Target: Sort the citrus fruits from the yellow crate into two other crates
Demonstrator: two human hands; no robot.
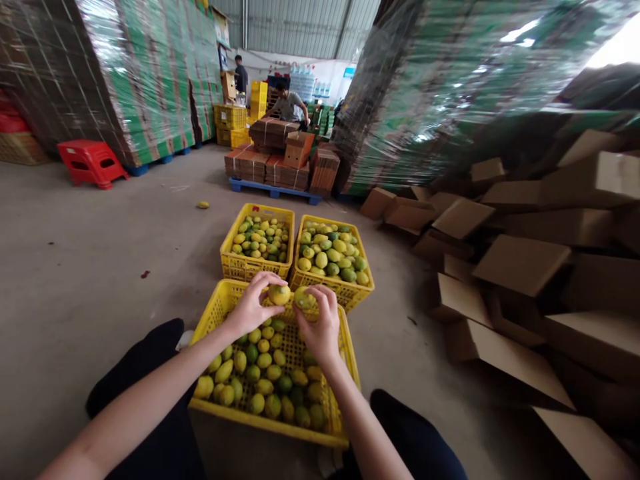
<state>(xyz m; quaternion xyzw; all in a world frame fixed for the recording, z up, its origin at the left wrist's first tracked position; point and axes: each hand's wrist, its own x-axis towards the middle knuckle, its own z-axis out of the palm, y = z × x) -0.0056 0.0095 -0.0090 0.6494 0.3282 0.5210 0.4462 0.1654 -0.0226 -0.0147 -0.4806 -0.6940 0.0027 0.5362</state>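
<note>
Fingertips of the left hand (253, 310) pinched one lemon (279, 295), those of the right hand (323, 327) another lemon (304, 298) — both close together above the near crate (275, 425), where more lemons (273, 372) lay. Beyond stood two fuller crates (255, 269) — then a loaded blue pallet (274, 191).

The left hand (251, 309) and right hand (323, 328) crowd the far edge of the near crate (270, 425), with two filled crates (350, 293) just beyond; between the forearms (155, 397) the way down is open, as is floor (395, 333) off its right edge.
</note>
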